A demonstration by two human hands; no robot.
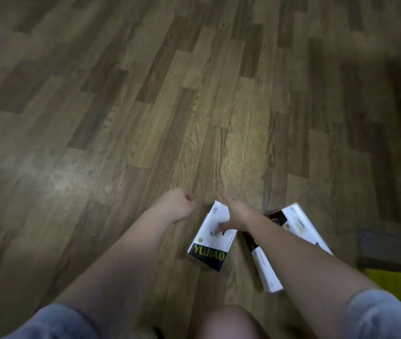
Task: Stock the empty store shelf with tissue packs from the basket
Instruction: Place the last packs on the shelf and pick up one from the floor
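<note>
A white tissue pack [210, 241] with a dark end and yellow lettering lies flat on the wooden floor. My right hand [234, 214] reaches over it with fingers spread, the thumb touching the pack's top face. My left hand [178, 204] hovers to the left of the pack, fingers curled into a fist and holding nothing. Two more white packs lie to the right: one [266, 270] partly under my right forearm, another [299, 223] beyond it. The shelf is not in view.
Wooden plank floor [145, 106] fills most of the view. At the right edge sits a dark rim with a yellow surface [395, 282], possibly the basket. My knee [228, 321] shows at the bottom.
</note>
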